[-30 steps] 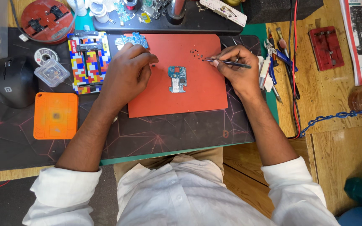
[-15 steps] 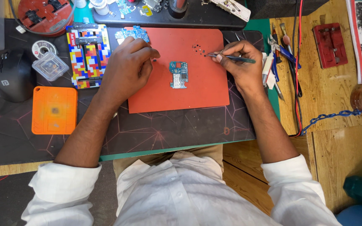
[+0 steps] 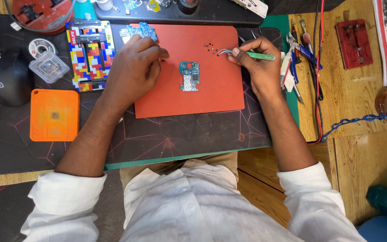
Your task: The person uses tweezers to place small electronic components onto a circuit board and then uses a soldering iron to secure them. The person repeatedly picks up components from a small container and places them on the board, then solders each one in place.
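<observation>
Item: my right hand [image 3: 258, 62], fingers pinched on green tweezers [image 3: 247, 54], tips at small screws [image 3: 210, 47]. Circuit board [image 3: 189, 76] mid red mat [image 3: 202, 89], untouched. Left hand [image 3: 133, 67] curled, holding nothing visible. Screws remain loose.

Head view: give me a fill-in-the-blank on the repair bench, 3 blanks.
1. The right hand holds green-handled ____.
2. The small circuit board lies on the ____ mat.
3. The left hand rests on that mat's ____ side.
Missing words: tweezers; red; left
</observation>
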